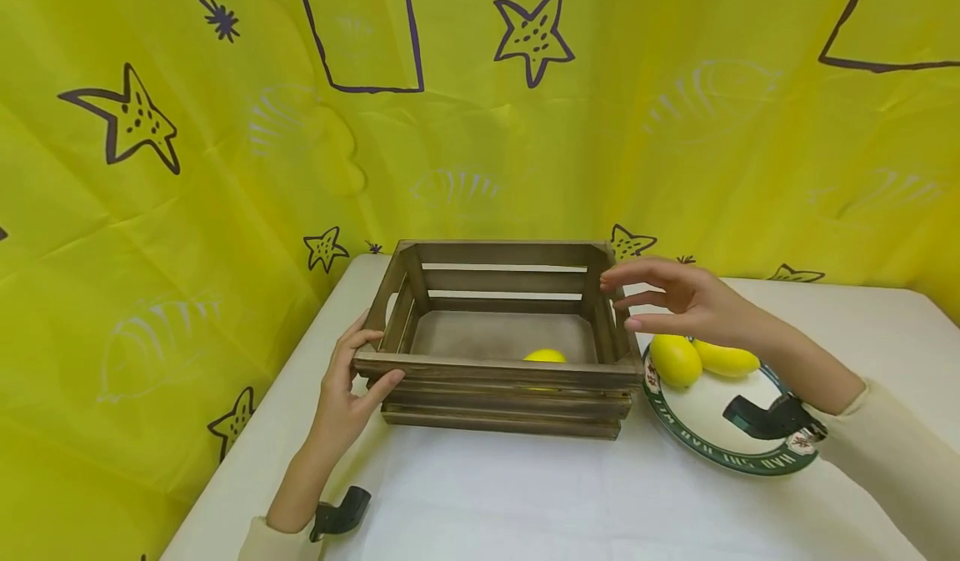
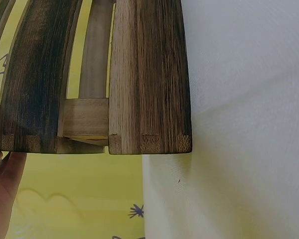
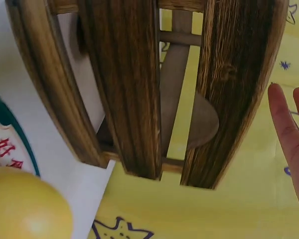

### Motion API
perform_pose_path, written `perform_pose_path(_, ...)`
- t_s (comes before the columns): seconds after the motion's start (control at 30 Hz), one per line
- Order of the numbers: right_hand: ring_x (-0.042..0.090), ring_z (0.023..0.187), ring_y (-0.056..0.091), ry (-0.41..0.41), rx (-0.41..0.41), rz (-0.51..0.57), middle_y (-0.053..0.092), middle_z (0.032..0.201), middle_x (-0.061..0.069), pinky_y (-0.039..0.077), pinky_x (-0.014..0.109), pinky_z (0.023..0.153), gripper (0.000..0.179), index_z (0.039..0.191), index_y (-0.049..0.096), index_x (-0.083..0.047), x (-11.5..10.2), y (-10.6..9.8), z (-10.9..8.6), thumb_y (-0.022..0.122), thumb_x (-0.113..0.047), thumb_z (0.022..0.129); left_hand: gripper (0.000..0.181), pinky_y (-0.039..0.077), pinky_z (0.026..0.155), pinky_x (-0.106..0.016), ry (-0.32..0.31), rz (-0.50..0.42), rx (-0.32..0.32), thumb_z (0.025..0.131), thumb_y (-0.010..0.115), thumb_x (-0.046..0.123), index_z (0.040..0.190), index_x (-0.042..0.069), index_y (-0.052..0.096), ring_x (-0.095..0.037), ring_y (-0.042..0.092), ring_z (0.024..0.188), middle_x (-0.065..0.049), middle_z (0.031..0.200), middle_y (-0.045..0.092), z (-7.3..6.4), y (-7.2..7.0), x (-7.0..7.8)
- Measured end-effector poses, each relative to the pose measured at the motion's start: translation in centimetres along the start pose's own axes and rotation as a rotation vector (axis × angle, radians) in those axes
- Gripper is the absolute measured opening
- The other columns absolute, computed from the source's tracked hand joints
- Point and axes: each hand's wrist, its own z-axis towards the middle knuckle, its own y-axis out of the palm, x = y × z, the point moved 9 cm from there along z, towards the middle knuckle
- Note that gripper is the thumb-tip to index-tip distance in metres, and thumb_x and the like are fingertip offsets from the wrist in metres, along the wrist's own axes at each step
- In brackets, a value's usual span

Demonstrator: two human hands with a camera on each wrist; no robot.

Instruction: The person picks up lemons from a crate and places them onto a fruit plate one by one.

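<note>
A brown slatted wooden crate [image 1: 510, 394] stands on the white table, with a yellow fruit [image 1: 545, 355] partly hidden behind its front rim. At the crate's left front corner my left hand [image 1: 347, 386] grips the rim, thumb on the front slat and fingers over the left side. My right hand [image 1: 693, 298] is held at the crate's right end, fingers spread and nothing between them. Below it, a green-rimmed plate [image 1: 693, 440] carries a rounded, lemon-like yellow fruit [image 1: 675, 361] and a longer yellow fruit [image 1: 726, 359]. In the right wrist view, the fingertips [image 3: 275, 94] appear beside the crate's top slat.
A yellow curtain [image 1: 480, 144] printed with starfish hangs behind the table and along its left side. White cloth covers the table [image 1: 517, 503]. Dark straps [image 1: 772, 418] sit on both wrists, the right one over the plate in the head view.
</note>
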Motion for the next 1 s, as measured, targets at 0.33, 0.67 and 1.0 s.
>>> perform_pose_path(0.33, 0.01, 0.117, 0.055, -0.005, -0.138, -0.022, 0.052, 0.134, -0.004, 0.052, 0.031, 0.092, 0.053, 0.133, 0.054, -0.008, 0.7, 2.3, 2.9, 0.064, 0.013, 0.086, 0.054, 0.032, 0.096, -0.01, -0.034, 0.01, -0.011, 0.078, 0.072, -0.012, 0.125, -0.003, 0.048, -0.026, 0.037, 0.135, -0.019, 0.154, 0.031, -0.2, 0.1, 0.0)
perform_pose_path(0.67, 0.012, 0.117, 0.056, 0.124, -0.284, -0.027, 0.052, 0.13, 0.004, 0.052, 0.042, 0.09, 0.046, 0.132, 0.053, -0.004, 2.3, 3.8, 4.3, 0.069, -0.003, 0.089, 0.054, 0.034, 0.098, -0.069, -0.054, -0.007, -0.031, 0.079, 0.072, -0.011, 0.126, -0.005, 0.047, -0.037, 0.034, 0.136, -0.018, 0.156, 0.029, 0.1, 0.2, -0.3)
perform_pose_path(1.0, 0.018, 0.117, 0.055, 0.164, -0.416, -0.097, 0.055, 0.132, 0.011, 0.051, 0.038, 0.093, 0.044, 0.132, 0.054, -0.006, 3.5, 5.8, 6.1, 0.068, -0.015, 0.092, 0.053, 0.039, 0.102, -0.054, -0.052, 0.009, -0.022, 0.079, 0.072, -0.01, 0.126, -0.004, 0.048, -0.038, 0.035, 0.136, -0.018, 0.156, 0.03, 0.0, 0.0, -0.4)
